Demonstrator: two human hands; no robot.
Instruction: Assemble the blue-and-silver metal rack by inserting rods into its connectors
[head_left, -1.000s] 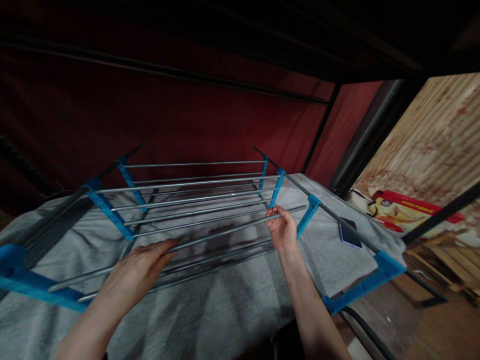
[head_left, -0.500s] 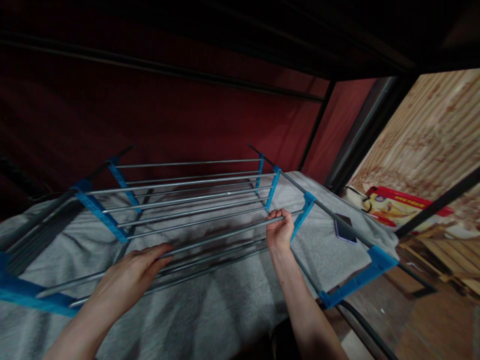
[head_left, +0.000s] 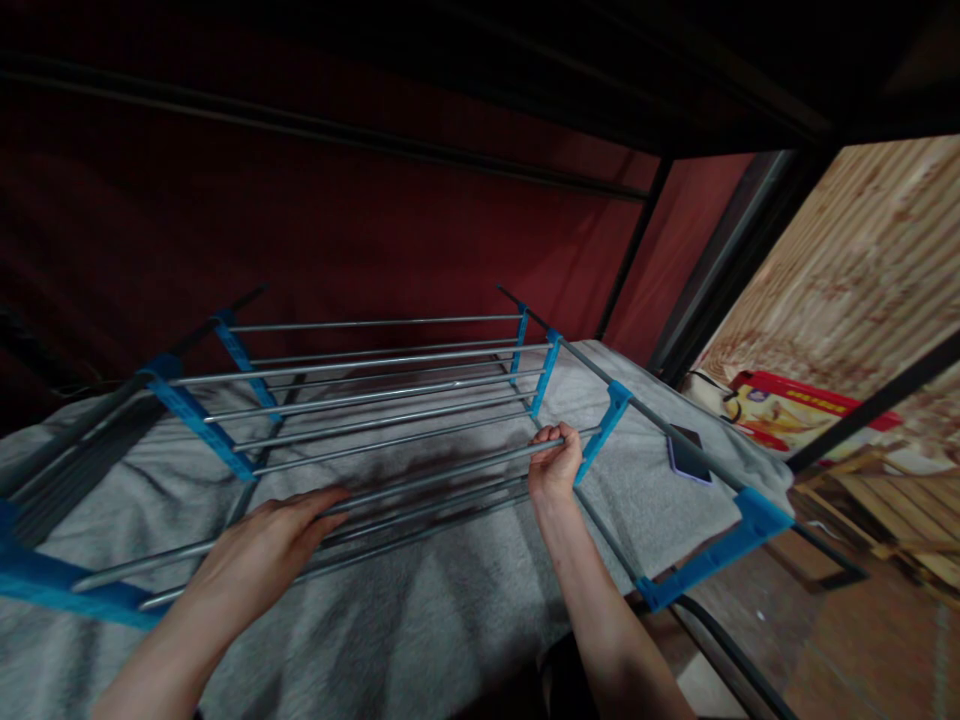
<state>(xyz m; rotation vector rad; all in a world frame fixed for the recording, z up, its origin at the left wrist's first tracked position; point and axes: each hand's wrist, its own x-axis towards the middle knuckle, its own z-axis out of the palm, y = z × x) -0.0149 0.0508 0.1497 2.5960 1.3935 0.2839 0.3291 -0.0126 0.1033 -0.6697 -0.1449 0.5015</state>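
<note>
- Rod position: the rod (head_left: pixel 450 475) lies across the near part of the rack, above the cloth (head_left: pixel 480 630), running from the left bracket (head_left: pixel 79 592) to the right bracket (head_left: pixel 604 428).
- Left grip: the left hand (head_left: pixel 277 540) lies over the rod, fingers on top and thumb on the near side, in a narrow hold.
- Right grip: the right hand (head_left: pixel 555 462) has its fingers curled around the rod close to the right bracket, palm toward the wearer.
- Rod ends: each overlaps its bracket in this view. Whether either is seated cannot be told; confirm by touch.
- Alignment: the step in hand is judged to be guiding the rod at its right end. Sight it against the rear rods (head_left: pixel 457 384) and correct any slant before pressing.
- Force: apply pressure along the rod's length, close to the end being worked. Side load may twist the bracket.
- Support: steady the left end with light pressure, since a push on the right could shift it.
- Footing: soft cloth may let the rack rock; use small, even movements.
</note>
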